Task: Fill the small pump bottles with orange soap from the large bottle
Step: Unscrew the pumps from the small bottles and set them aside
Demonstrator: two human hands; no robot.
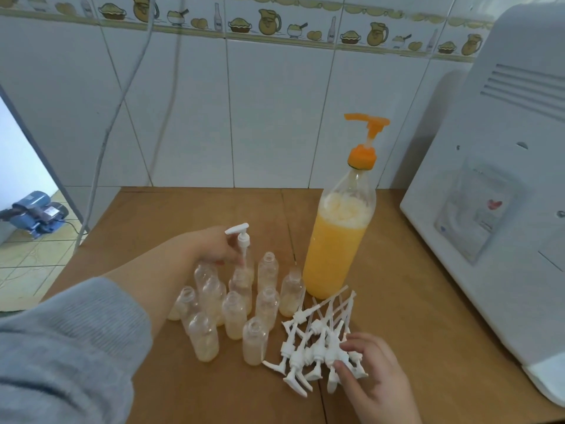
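Note:
A large clear bottle (pixel 334 240) of orange soap with an orange pump top stands upright on the wooden table. Left of it is a cluster of several small clear bottles (pixel 238 307), most uncapped, each with a little pale liquid at the bottom. My left hand (pixel 211 244) reaches over the cluster and grips a small bottle at the back that carries a white pump head (pixel 240 234). A pile of several loose white pump tops (pixel 321 347) lies to the right of the cluster. My right hand (pixel 371 374) pinches one pump at the pile's near edge.
A white water dispenser (pixel 495 209) fills the right side of the table. A tiled wall with hanging cables (pixel 122 102) stands behind. At the far left, a blue pump motor (pixel 36 214) sits on the floor below the table edge.

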